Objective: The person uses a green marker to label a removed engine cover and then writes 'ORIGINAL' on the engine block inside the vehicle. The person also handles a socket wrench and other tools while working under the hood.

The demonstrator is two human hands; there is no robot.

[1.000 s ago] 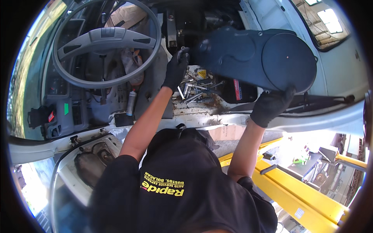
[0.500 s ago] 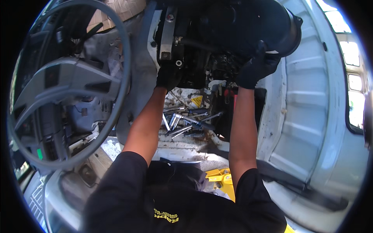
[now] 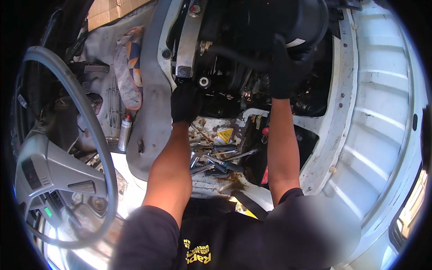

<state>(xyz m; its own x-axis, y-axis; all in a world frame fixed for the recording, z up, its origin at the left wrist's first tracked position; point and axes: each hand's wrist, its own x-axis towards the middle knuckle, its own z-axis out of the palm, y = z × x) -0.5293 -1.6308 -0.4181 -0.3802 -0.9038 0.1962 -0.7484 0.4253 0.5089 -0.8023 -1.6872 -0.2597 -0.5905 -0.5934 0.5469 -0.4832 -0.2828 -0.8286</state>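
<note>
Black cover [image 3: 306, 22] sat upper centre-right; right hand [image 3: 285, 72] had fingers grasping its lower edge, probably bearing weight. Left hand [image 3: 185, 102], left of centre, below metal ring [image 3: 204, 82]; couldn't tell finger state.

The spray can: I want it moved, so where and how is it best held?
Probably around mid-body on the spray can, below its red top, coming from above: the body looks slim and round and uncovered on that side, while the steering wheel crowds its left and a grey hump its right.
</note>
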